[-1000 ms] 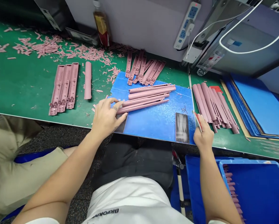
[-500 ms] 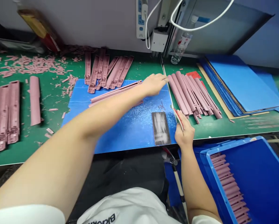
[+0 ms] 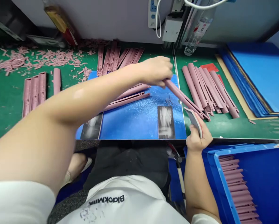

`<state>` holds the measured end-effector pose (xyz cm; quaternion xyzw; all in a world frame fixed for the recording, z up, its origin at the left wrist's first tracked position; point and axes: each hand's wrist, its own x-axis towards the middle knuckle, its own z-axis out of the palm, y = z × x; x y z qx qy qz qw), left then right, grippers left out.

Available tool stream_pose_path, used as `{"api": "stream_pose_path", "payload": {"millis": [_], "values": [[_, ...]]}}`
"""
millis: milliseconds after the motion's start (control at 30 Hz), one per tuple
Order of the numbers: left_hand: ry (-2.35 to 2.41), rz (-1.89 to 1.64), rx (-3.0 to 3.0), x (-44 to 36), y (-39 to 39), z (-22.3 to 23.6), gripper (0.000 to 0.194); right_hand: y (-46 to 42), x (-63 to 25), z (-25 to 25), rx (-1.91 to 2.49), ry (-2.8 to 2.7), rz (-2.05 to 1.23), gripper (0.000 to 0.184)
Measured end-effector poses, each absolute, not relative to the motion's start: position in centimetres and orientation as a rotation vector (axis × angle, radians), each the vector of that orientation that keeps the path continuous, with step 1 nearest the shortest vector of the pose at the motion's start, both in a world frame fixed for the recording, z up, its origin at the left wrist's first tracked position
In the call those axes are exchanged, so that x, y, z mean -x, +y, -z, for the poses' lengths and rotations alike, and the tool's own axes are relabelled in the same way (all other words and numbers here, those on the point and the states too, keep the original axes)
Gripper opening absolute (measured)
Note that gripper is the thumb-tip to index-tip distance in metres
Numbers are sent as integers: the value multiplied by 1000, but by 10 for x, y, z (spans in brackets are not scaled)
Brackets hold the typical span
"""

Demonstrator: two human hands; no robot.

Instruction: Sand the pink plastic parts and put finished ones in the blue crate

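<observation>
My left hand (image 3: 157,71) is closed around the upper end of a long pink plastic shell part (image 3: 180,95). The part slants down to the right over the edge of the blue mat (image 3: 130,126), and its lower end lies close above my right hand (image 3: 199,137). A thin, flat grey pad (image 3: 194,120) is gripped upright between the thumb and fingers of that right hand. More pink parts (image 3: 127,99) lie on the mat under my left forearm. Beside the held part, a row of similar pink parts (image 3: 207,87) rests on the green bench.
Pink parts (image 3: 110,57) and scattered pink scraps (image 3: 57,57) lie at the back left. Dusty black rectangles (image 3: 166,123) are on the mat. Blue sheets (image 3: 258,74) are stacked at right, a bottle (image 3: 197,34) stands behind, and a blue crate (image 3: 215,155) with pink parts sits below.
My left hand has taken hold of a pink part from the row and drawn it leftward, toward the mat. My right hand has turned the pad. The view has shifted.
</observation>
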<state>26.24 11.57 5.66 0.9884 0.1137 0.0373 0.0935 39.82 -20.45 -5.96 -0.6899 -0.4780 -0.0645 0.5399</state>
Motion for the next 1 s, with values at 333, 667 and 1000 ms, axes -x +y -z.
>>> {"api": "stream_pose_path", "payload": {"millis": [333, 667, 1000], "values": [[848, -929, -2295, -49, -96, -18, 35, -218, -364, 33, 1922, -1622, 122, 71], [877, -1232, -2281, -64, -148, -6, 27, -213, -310, 21, 1802, -1779, 224, 74], [933, -1202, -2251, -53, -150, 8, 23, -201, -334, 21, 1962, -1918, 122, 75]]}}
